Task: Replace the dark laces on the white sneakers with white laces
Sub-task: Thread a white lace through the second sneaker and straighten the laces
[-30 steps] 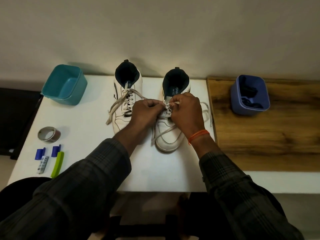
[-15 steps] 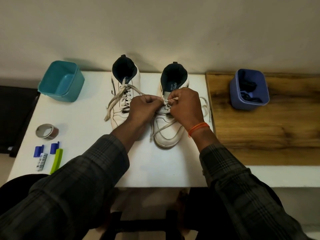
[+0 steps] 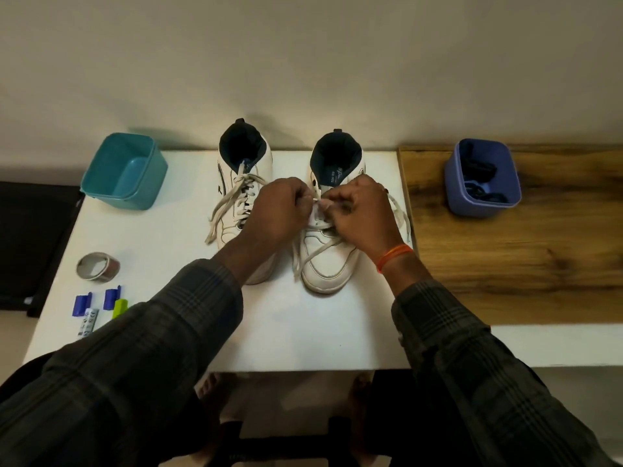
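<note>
The room is dim and warm-toned, the brightest patch falling on the white table [image 3: 168, 230] and the wall just behind the sneakers [image 3: 323, 210] — light seems to come from above and in front. Soft shadows lie behind the teal tub [image 3: 124, 171] and the shoe collars on the wall. The dark sleeves [image 3: 135, 365] sink into near-black with little detail. Wide-angle distortion bends the table edges and stretches the arms toward the lower corners. Fingers at the lace are slightly smeared; the picture is soft and grainy overall — no glare.
</note>
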